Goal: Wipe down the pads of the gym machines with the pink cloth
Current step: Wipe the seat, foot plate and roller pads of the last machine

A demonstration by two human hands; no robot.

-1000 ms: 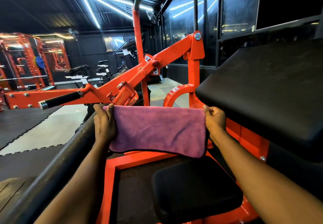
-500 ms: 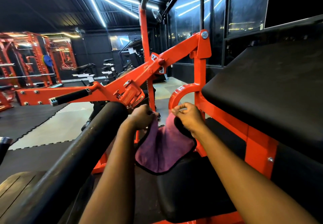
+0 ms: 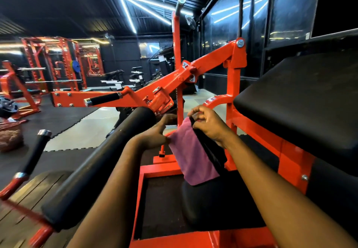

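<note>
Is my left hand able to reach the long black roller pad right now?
Probably yes. The left hand sits right beside the far end of the roller pad, nothing between them. It pinches the pink cloth, which the right hand also holds, so the right may need to let go first.

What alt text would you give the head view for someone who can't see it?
The left hand and right hand hold a folded pink cloth hanging over the black seat pad of a red machine. A roller pad lies left, a big pad right.
</note>
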